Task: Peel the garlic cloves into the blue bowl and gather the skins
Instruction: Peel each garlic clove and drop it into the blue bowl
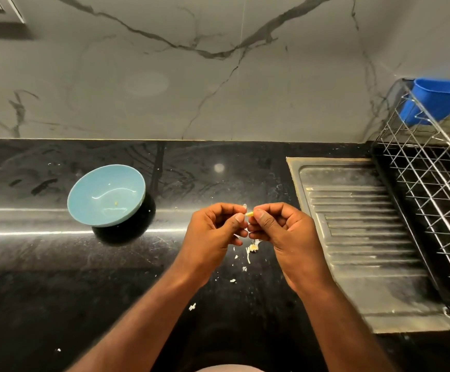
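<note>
A small pale-yellow garlic clove (249,214) is pinched between the fingertips of my left hand (216,229) and my right hand (275,228), above the black counter. A thin flake of skin sticks up at my left forefinger. The light-blue bowl (84,194) stands tilted on the counter to the left, about a hand's width from my left hand, with one tiny yellowish bit inside. A small heap of garlic skins (252,249) lies on the counter right below my hands, with more flakes scattered toward me.
A steel sink drainboard (352,224) lies to the right of my hands. A wire dish rack (433,183) holding a blue plastic tub (438,100) stands at the far right. A marble wall (191,76) backs the black counter (44,277).
</note>
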